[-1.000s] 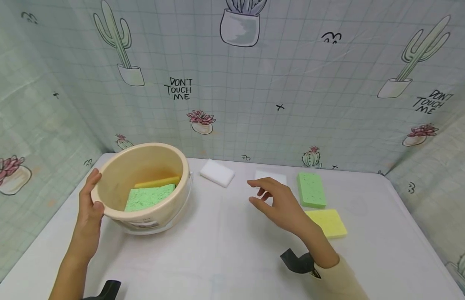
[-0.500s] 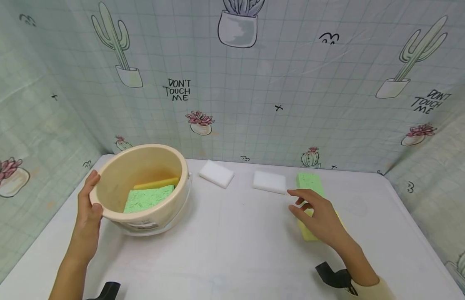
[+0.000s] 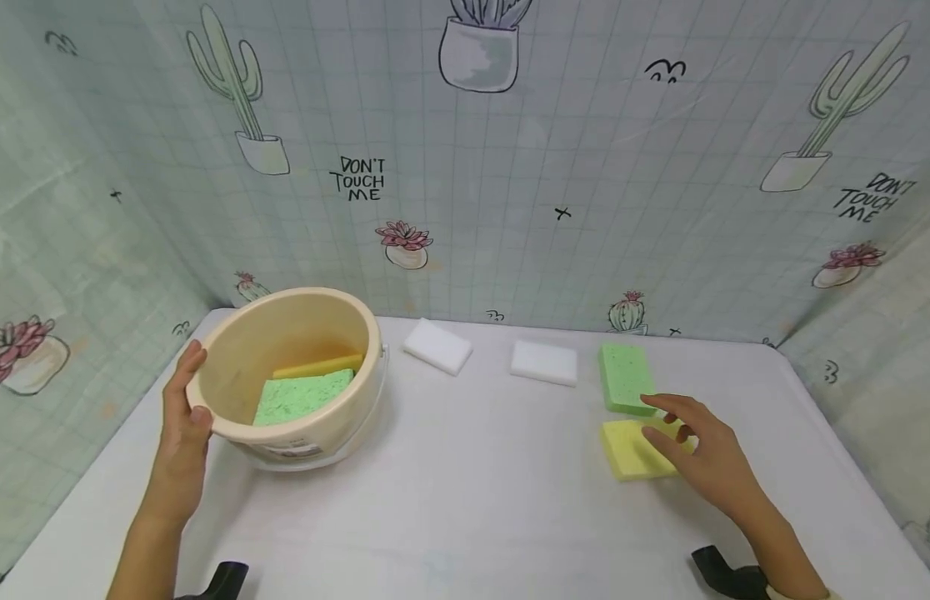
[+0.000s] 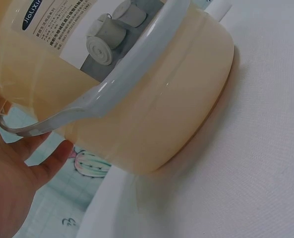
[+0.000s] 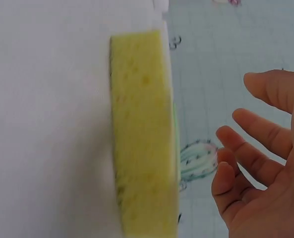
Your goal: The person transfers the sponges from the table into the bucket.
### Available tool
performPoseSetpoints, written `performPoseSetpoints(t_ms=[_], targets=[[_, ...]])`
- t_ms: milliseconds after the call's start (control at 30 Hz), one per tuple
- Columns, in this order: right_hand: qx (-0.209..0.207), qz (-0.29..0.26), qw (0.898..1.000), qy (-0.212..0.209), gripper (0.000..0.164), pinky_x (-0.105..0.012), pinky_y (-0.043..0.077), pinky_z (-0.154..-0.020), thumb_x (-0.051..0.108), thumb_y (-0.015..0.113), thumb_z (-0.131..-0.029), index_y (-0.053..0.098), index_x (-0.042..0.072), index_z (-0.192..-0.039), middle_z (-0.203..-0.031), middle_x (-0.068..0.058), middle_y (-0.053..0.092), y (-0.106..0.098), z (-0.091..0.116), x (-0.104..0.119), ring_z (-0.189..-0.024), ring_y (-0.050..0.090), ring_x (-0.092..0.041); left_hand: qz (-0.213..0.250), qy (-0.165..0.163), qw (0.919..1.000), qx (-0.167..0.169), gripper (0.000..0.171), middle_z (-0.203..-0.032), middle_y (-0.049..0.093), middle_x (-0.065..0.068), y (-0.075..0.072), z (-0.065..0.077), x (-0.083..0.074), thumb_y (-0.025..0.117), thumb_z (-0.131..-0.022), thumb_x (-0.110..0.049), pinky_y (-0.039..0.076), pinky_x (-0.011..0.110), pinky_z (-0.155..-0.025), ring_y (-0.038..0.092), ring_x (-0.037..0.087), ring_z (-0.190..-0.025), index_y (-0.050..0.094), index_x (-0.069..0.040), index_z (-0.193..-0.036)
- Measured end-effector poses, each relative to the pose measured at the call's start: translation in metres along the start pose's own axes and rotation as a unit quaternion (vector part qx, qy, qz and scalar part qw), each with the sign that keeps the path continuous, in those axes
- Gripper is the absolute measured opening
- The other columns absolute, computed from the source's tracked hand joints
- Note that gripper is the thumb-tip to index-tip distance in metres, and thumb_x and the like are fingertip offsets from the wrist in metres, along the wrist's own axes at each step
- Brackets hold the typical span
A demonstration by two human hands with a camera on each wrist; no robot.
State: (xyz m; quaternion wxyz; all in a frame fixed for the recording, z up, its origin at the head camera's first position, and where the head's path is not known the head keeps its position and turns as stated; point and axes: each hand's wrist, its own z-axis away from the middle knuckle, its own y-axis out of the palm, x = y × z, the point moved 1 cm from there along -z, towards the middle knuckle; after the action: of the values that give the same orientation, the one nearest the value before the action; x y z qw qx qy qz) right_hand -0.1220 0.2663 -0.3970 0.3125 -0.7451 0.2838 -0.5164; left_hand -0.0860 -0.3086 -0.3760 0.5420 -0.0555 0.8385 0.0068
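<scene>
A cream plastic bucket (image 3: 232,417) stands at the left of the table, with a green sponge (image 3: 303,398) and a yellow sponge (image 3: 318,367) inside. My left hand (image 3: 183,429) grips its rim from the left side; the left wrist view shows the bucket's label (image 4: 97,37) and its pale handle (image 4: 132,74). Over on the right, my right hand (image 3: 708,454) hovers above a yellow sponge (image 3: 632,450), thumb and fingers apart and nothing between them. Just behind that lies a green sponge (image 3: 625,377). In the right wrist view the yellow sponge's side (image 5: 142,134) faces the camera.
Two white sponges lie near the back edge: one (image 3: 437,346) beside the bucket, another (image 3: 543,363) farther right. A cactus-print cloth (image 3: 465,167) hangs behind and along both sides of the white table (image 3: 465,500).
My right hand has moved right and toward me, from over the right white sponge to above the yellow sponge, uncovering the white one. My left hand and the bucket have stayed in place.
</scene>
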Motion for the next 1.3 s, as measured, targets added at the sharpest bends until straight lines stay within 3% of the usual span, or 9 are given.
performPoseSetpoints(t_ms=[267,367,467,600,733,900,1100,1300], targets=[[-0.012,0.044,0.994,0.095,0.044,-0.025,0.043,-0.051,0.031,0.066,-0.091,0.057,0.013,-0.13,-0.105,-0.008,0.056,-0.013,0.013,-0.028,-0.073,0.05,-0.013,-0.015,0.015,0.9997,0.011,0.057,-0.159,-0.003,-0.001,0.002,-0.008,0.001,0.042,-0.102,-0.03,0.022,0.014,-0.105,0.003,0.022,-0.144,0.018,-0.016,-0.152],[0.012,0.036,0.991,0.126,0.048,-0.025,0.046,-0.057,0.037,0.062,-0.093,0.054,0.014,-0.134,-0.111,-0.01,0.057,-0.016,0.015,-0.039,-0.08,0.054,-0.015,-0.014,0.015,0.9997,0.009,0.058,-0.159,-0.003,-0.001,0.001,-0.008,0.002,0.043,-0.102,-0.03,0.022,0.014,-0.105,0.003,0.022,-0.144,0.018,-0.016,-0.152],[0.064,0.008,0.987,0.148,0.054,-0.028,0.048,-0.061,0.042,0.058,-0.095,0.048,0.014,-0.14,-0.127,-0.015,0.053,-0.019,0.017,-0.048,-0.091,0.057,-0.019,-0.005,0.01,0.9999,0.006,0.059,-0.159,-0.003,-0.001,0.0,-0.005,0.002,0.044,-0.101,-0.031,0.022,0.014,-0.105,0.003,0.021,-0.144,0.019,-0.016,-0.152],[0.119,-0.022,0.984,0.129,0.057,-0.031,0.048,-0.066,0.039,0.059,-0.094,0.043,0.017,-0.144,-0.139,-0.015,0.044,-0.019,0.018,-0.056,-0.098,0.055,-0.021,-0.002,0.006,1.0,-0.001,0.059,-0.159,-0.002,-0.001,-0.001,-0.001,0.002,0.045,-0.101,-0.031,0.023,0.014,-0.105,0.003,0.021,-0.144,0.019,-0.016,-0.152],[0.143,-0.036,0.985,0.091,0.064,-0.026,0.044,-0.067,0.033,0.066,-0.091,0.038,0.02,-0.147,-0.134,-0.009,0.043,-0.018,0.018,-0.06,-0.092,0.05,-0.012,-0.007,0.004,1.0,-0.003,0.059,-0.158,-0.002,-0.001,-0.001,-0.001,0.001,0.045,-0.101,-0.031,0.023,0.014,-0.105,0.003,0.021,-0.144,0.019,-0.016,-0.152],[0.154,-0.057,0.984,0.065,0.074,-0.026,0.037,-0.061,0.029,0.072,-0.086,0.034,0.02,-0.148,-0.128,-0.004,0.04,-0.018,0.021,-0.064,-0.086,0.044,-0.011,-0.007,0.01,0.9999,0.004,0.057,-0.159,-0.002,-0.001,-0.002,-0.003,0.001,0.043,-0.102,-0.028,0.023,0.015,-0.105,0.003,0.021,-0.144,0.019,-0.016,-0.152],[0.159,-0.08,0.984,0.021,0.079,-0.026,0.041,-0.059,0.022,0.075,-0.084,0.031,0.019,-0.15,-0.136,0.003,0.037,-0.017,0.023,-0.068,-0.079,0.049,-0.012,-0.011,0.011,0.9999,0.004,0.057,-0.159,-0.002,0.0,-0.003,-0.002,0.001,0.042,-0.102,-0.029,0.023,0.014,-0.105,0.003,0.021,-0.144,0.019,-0.016,-0.152],[0.16,-0.077,0.984,0.009,0.078,-0.026,0.04,-0.058,0.02,0.075,-0.084,0.032,0.02,-0.149,-0.124,0.002,0.043,-0.018,0.023,-0.07,-0.077,0.048,-0.012,-0.007,0.006,1.0,0.002,0.058,-0.158,-0.003,-0.001,-0.002,0.0,0.001,0.043,-0.102,-0.03,0.023,0.014,-0.105,0.003,0.021,-0.144,0.018,-0.016,-0.152]])
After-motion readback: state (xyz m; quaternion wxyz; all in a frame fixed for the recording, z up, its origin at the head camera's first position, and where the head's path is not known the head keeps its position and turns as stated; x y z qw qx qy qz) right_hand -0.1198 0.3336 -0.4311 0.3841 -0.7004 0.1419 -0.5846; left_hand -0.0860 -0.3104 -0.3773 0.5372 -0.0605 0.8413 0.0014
